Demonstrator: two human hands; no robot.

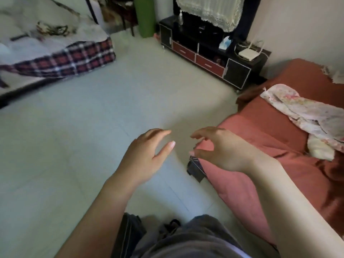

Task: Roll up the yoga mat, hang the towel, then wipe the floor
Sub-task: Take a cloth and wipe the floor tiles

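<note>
My left hand point(147, 153) and my right hand point(221, 148) hover side by side over the pale tiled floor point(83, 138), both with fingers spread and nothing in them. A rolled green yoga mat point(144, 15) stands upright far away against the back wall, next to the TV cabinet. A floral cloth point(305, 116), possibly the towel, lies crumpled on the red bed at right, beyond my right hand. I see no wiping cloth.
A red-covered bed point(270, 138) fills the right side, its corner just under my right hand. A bed with a plaid cover point(70, 58) stands at the left back. A black and red TV cabinet point(210, 58) lines the far wall. My legs show at the bottom.
</note>
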